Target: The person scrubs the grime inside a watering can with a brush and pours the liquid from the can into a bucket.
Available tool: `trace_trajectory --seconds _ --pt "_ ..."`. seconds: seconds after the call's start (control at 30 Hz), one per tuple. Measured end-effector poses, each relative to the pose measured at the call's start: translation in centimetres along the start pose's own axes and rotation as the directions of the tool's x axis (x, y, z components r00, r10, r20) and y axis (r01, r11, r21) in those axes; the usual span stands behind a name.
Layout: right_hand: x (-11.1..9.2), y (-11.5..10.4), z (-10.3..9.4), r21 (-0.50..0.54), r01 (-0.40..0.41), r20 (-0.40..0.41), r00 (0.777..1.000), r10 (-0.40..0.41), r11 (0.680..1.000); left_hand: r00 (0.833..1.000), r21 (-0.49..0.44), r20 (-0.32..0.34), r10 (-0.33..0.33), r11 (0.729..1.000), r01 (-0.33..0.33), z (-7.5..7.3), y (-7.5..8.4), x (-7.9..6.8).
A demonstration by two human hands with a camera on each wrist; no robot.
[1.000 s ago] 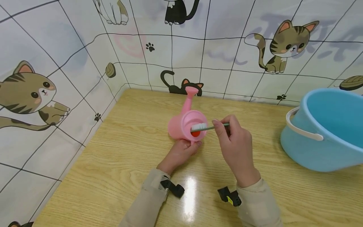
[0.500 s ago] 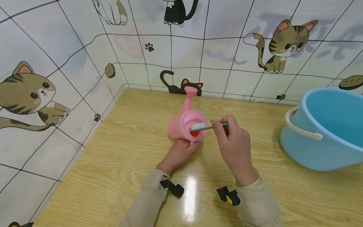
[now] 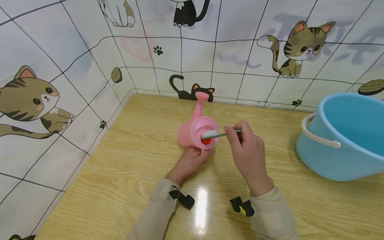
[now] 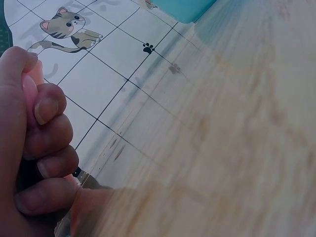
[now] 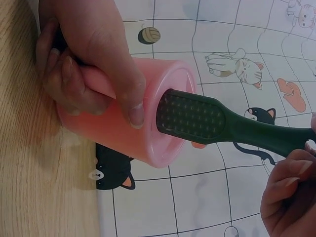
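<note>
My left hand (image 3: 189, 162) grips the handle of a pink toy watering can (image 3: 184, 135). Its round opening is turned toward me, and the spout (image 3: 198, 108) points at the back wall. In the left wrist view, curled fingers (image 4: 52, 136) wrap the pink handle. A green brush (image 5: 195, 116) with white bristles (image 3: 209, 134) is pinched by its handle in my right hand (image 3: 250, 156). The brush head lies at the can's mouth, bristles upward in the head view. Below it, an orange-red patch (image 3: 206, 141) shows inside the can, partly hidden by the brush.
A large light-blue bucket (image 3: 333, 160) with a white carrying handle (image 3: 322, 136) stands at the right on the wood-grain table (image 3: 126, 160). Cat-patterned walls (image 3: 234, 60) rise along the table's back and left edges. Black cameras are strapped to both wrists.
My right hand and the brush have shifted very slightly left in the view, as has the watering can. Both grips stay the same.
</note>
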State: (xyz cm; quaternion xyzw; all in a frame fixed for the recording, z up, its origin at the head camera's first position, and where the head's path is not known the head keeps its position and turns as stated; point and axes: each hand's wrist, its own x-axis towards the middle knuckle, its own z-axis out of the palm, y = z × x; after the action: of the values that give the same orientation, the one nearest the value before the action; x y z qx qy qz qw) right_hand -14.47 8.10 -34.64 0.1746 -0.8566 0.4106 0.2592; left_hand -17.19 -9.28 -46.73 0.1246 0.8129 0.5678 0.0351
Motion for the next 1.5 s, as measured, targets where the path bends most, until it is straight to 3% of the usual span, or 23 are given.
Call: trace_trajectory --seconds 0.23,0.8,1.5 --pt "-0.1 0.18 0.17 0.018 -0.044 0.033 0.999 0.043 0.999 1.0 -0.007 0.012 -0.01 1.0 0.01 -0.09 0.06 -0.19" --pt "0.0 0.09 0.27 0.008 -0.001 0.018 1.0 0.0 1.0 1.0 0.003 0.002 -0.002 1.0 0.002 -0.06 0.18 -0.02" --pt "0.02 0.04 0.25 0.011 -0.038 0.038 0.999 0.038 0.999 1.0 -0.007 0.0 0.014 1.0 -0.014 -0.05 0.08 0.15"
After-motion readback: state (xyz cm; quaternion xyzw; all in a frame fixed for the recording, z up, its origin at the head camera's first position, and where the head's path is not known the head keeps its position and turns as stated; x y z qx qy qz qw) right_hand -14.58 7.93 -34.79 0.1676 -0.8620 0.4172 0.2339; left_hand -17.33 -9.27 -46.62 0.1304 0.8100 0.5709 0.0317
